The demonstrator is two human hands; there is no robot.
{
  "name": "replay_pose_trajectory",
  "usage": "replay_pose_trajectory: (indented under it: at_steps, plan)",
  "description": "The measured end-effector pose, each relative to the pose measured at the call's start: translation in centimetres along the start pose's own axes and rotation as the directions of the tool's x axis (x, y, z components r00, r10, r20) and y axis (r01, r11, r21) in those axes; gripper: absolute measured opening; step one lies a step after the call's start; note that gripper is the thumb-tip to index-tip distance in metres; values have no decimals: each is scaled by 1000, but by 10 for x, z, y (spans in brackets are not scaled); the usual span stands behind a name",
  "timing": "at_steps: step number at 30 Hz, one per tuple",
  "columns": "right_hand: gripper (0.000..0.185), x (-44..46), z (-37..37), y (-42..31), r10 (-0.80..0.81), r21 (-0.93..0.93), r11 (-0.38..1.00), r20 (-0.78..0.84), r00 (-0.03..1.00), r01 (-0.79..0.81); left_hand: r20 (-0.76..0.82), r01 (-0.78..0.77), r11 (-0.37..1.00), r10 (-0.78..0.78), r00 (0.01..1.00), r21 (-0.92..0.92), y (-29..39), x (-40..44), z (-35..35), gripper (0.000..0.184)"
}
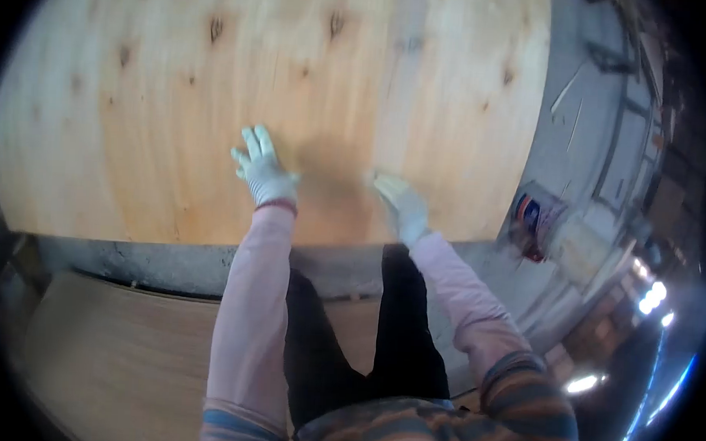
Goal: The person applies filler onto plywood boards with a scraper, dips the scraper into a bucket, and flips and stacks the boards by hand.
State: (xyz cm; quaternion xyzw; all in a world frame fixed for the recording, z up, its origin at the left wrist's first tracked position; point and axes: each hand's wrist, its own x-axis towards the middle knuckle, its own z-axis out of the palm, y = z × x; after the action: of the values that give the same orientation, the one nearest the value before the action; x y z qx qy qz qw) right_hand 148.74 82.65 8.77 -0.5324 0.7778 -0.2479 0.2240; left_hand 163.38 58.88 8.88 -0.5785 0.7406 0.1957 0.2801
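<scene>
A large sheet of pale plywood (184,118) with dark knots fills the upper part of the head view. My left hand (262,169), in a whitish work glove with a red cuff edge, lies over the sheet with its fingers spread. To the right, my right hand (401,204) wears a similar glove and is at the sheet's surface near its front edge. Its fingers are stretched out, slightly blurred, and nothing shows in them. Whether its palm touches the wood I cannot tell.
Below the front edge lies another wooden board (119,344), beside my legs. A printed bag (533,220) in red, white and blue sits on the grey surface (582,112) to the right. Bright light spots show at the lower right.
</scene>
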Motion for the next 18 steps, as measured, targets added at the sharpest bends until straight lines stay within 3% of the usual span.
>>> replay_pose_trajectory:
  at_steps: [1, 2, 5, 6, 7, 8, 9, 12, 13, 14, 15, 16, 17, 18]
  plan:
    - [31, -30, 19, -12, 24, -3, 1000, -41, 999, -24, -30, -4, 1000, 4, 1000, -16, 2, 3, 0, 121]
    - [38, -61, 33, -23, 37, -96, 995, 41, 998, -33, -56, -10, 1000, 8, 998, -29, -2, 2, 7, 123]
    - [35, -139, 94, -81, 267, 55, 964, -155, 951, -261, -137, -152, 988, 154, 978, 30, -23, 6, 21, 120]
    - [32, -140, 105, -96, 225, 75, 974, -312, 923, -212, -88, -217, 969, 228, 970, 119, -29, 4, 1, 116]
    - [32, -142, 110, -110, 555, 454, 791, -252, 793, -410, -43, -371, 903, 389, 920, 219, -43, 5, -18, 116]
    - [32, -137, 108, -125, 783, 750, 440, -51, 620, -494, 20, -505, 804, 526, 850, 315, -66, 13, -37, 115]
    - [32, -121, 106, -137, 859, 887, -6, 241, 452, -462, 98, -617, 677, 638, 764, 402, -93, 29, -57, 114]
    - [37, -44, 62, -153, 776, 727, 479, -89, 624, -492, -148, -398, 878, 445, 883, 264, -200, 130, -72, 113]
    - [35, -16, 44, -166, 806, 811, 392, -75, 586, -435, -249, -318, 929, 358, 900, 188, -245, 156, -62, 114]
    - [35, 30, 22, -172, 831, 879, 306, -58, 554, -367, -210, -225, 963, 253, 944, 150, -262, 154, -70, 116]
    - [37, 79, -4, -180, 725, 992, 91, -9, 689, -83, -166, -124, 986, 141, 976, 111, -274, 153, -81, 119]
    - [39, 119, -9, -168, 659, 992, -72, -28, 751, 101, -143, -79, 993, 90, 986, 84, -272, 154, -88, 120]
    - [40, 159, -13, -154, 588, 933, -262, -48, 807, 246, -112, -37, 997, 44, 993, 65, -261, 148, -91, 121]
    - [40, 192, -6, -125, 583, 888, -335, -66, 810, 314, -77, 15, 999, -12, 997, 43, -252, 143, -93, 122]
